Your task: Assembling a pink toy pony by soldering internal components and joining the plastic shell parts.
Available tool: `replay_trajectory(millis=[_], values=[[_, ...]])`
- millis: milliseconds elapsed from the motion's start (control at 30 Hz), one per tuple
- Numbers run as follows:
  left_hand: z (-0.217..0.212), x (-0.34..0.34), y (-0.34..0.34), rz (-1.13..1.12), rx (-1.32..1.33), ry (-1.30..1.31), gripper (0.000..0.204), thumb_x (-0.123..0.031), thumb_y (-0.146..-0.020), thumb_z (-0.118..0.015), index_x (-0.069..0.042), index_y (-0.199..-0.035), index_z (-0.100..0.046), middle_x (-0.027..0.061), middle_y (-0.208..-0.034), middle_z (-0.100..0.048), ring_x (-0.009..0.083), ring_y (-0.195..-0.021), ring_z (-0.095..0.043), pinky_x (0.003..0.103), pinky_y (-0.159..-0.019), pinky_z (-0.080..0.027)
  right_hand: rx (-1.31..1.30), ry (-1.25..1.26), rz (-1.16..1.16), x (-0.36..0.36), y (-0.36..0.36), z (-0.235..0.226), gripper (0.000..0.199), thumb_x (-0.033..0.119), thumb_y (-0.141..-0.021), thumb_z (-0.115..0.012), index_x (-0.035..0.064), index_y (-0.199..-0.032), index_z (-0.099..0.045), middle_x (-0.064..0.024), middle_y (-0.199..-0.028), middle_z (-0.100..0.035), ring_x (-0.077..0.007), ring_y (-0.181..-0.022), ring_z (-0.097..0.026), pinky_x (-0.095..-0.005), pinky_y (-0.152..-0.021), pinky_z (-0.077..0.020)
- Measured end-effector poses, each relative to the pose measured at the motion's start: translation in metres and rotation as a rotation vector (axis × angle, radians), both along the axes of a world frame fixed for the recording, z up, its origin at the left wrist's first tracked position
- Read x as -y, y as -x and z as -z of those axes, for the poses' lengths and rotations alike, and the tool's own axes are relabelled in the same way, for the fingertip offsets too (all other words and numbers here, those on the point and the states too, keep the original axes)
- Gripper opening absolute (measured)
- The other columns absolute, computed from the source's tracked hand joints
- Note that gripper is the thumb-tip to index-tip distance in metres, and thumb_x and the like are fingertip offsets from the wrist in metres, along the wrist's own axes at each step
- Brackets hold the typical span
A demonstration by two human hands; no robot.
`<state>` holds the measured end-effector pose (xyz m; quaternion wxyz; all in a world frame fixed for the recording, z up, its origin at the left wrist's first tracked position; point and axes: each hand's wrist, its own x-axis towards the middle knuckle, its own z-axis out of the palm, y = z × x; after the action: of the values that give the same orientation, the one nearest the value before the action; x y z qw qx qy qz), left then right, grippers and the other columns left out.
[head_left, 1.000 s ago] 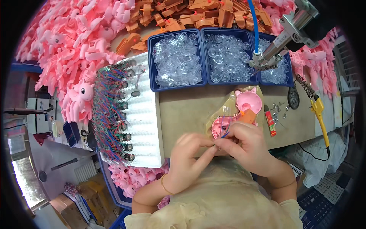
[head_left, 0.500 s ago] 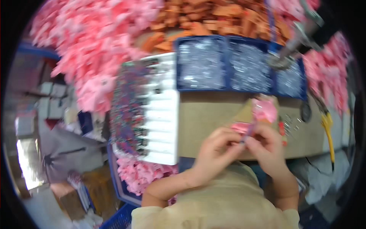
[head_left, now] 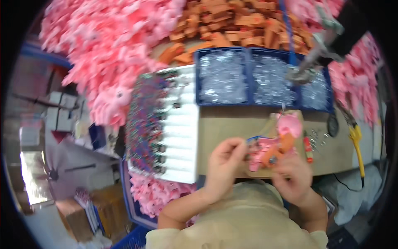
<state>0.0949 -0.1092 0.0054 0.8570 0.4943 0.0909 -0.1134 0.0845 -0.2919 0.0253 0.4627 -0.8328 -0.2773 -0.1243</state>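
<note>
A pink plush-like piece (head_left: 289, 125) and an orange piece (head_left: 286, 142) lie together in front of me on the brown board, with a smaller pink piece (head_left: 265, 151) beside them. A thin blue cord (head_left: 256, 137) curves over their left side. My left hand (head_left: 226, 164) is at their left, thumb and fingers pinched together; what sits between the fingertips is too small to make out. My right hand (head_left: 292, 174) is curled at the near side of the orange piece, smeared by motion, so its grip is unclear.
Blue trays (head_left: 222, 101) of clear plastic parts stand behind the board (head_left: 219, 124). Left is a white rack (head_left: 188, 166) with multicoloured straps. Pink and orange (head_left: 248, 31) heaps lie farther back. Yellow-handled pliers (head_left: 356, 141), small metal rings (head_left: 319, 139) and a red tube (head_left: 307, 149) are right.
My hands, close together over the pieces before, have moved apart, left hand to the left and right hand slightly down. The orange and pink pieces between them show more now.
</note>
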Motion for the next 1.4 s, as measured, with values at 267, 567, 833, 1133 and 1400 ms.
replay_trajectory(millis=[267,567,833,1133,1400], values=[[-0.015,-0.008,0.002,0.171,0.138,-0.366,0.014,-0.008,-0.091,-0.056,0.004,-0.099,-0.058,0.0101,-0.085,-0.066,0.0132,-0.079,-0.063,0.025,-0.070,-0.050,0.164,0.172,0.414,0.035,0.014,-0.049,0.019,0.012,-0.075,-0.069,0.0068,-0.091,-0.061,-0.0088,-0.077,-0.061,-0.0296,-0.073,-0.059,-0.0363,-0.062,-0.0459],[-0.030,-0.007,-0.003,0.448,0.235,-0.608,0.009,-0.004,-0.089,-0.056,0.004,-0.093,-0.059,0.0064,-0.080,-0.063,0.0097,-0.071,-0.059,0.021,-0.064,-0.046,-0.671,-0.102,-0.134,0.046,-0.034,-0.028,0.017,0.012,-0.074,-0.070,0.0023,-0.086,-0.063,-0.0083,-0.088,-0.063,-0.0231,-0.085,-0.059,-0.0315,-0.076,-0.0453],[-0.018,0.007,0.005,0.213,0.122,-0.185,0.009,-0.005,-0.089,-0.057,0.003,-0.091,-0.062,0.0060,-0.086,-0.061,0.0099,-0.080,-0.055,0.023,-0.072,-0.044,0.078,0.149,0.204,0.031,-0.006,-0.015,0.024,-0.001,-0.073,-0.066,0.0053,-0.095,-0.060,-0.0112,-0.094,-0.058,-0.0264,-0.080,-0.055,-0.0342,-0.072,-0.0436],[-0.013,0.011,0.009,0.244,0.255,-0.372,0.012,-0.003,-0.088,-0.059,0.005,-0.097,-0.063,0.0074,-0.088,-0.065,0.0102,-0.077,-0.059,0.023,-0.070,-0.048,-0.488,-0.292,0.162,0.005,0.001,-0.022,0.017,-0.001,-0.075,-0.067,-0.0005,-0.091,-0.061,-0.0053,-0.080,-0.055,-0.0112,-0.066,-0.053,-0.0219,-0.058,-0.0412],[-0.012,0.011,0.011,0.116,0.219,-0.249,0.015,-0.006,-0.089,-0.060,0.004,-0.099,-0.063,0.0064,-0.088,-0.065,0.0080,-0.078,-0.057,0.022,-0.069,-0.047,-0.631,-0.345,0.040,0.001,-0.009,-0.013,0.009,0.001,-0.080,-0.065,-0.0004,-0.082,-0.057,-0.0045,-0.083,-0.056,-0.0082,-0.071,-0.052,-0.0220,-0.062,-0.0419]])
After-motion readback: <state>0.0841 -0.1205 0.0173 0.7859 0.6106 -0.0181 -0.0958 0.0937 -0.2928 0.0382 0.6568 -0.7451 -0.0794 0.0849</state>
